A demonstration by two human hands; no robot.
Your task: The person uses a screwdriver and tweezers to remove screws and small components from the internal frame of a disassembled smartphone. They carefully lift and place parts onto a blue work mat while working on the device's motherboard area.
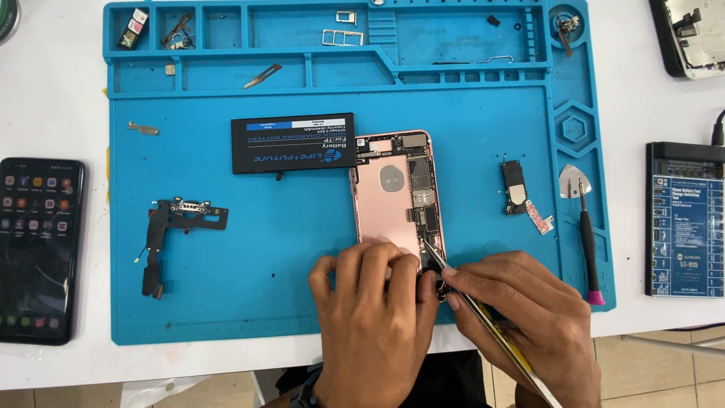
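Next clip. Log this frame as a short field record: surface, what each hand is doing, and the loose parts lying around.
surface: blue repair mat on a white table
left hand: left hand rests on the lower end of the opened pink phone
right hand: right hand holds tweezers, tips inside the phone's lower part
on mat: black battery, flex cable assembly, speaker module, screwdriver
off mat: black smartphone, screen lit

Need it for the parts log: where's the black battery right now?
In the head view the black battery lies flat on the blue mat, upper middle, just left of the opened pink phone, well above both hands and touched by neither.
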